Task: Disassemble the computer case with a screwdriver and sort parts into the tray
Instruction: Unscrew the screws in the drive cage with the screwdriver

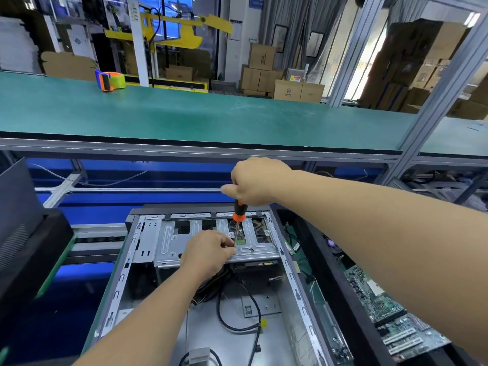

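Working a drive cage [211, 241] screw: right hand [253, 180] wrapped round the screwdriver [239, 215] handle, left hand [208, 252] pinching its shaft steady. Next I reckon slow turns, then catch the screw.

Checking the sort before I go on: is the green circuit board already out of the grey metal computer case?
Yes: the green circuit board lies in the black tray right of the grey metal computer case.
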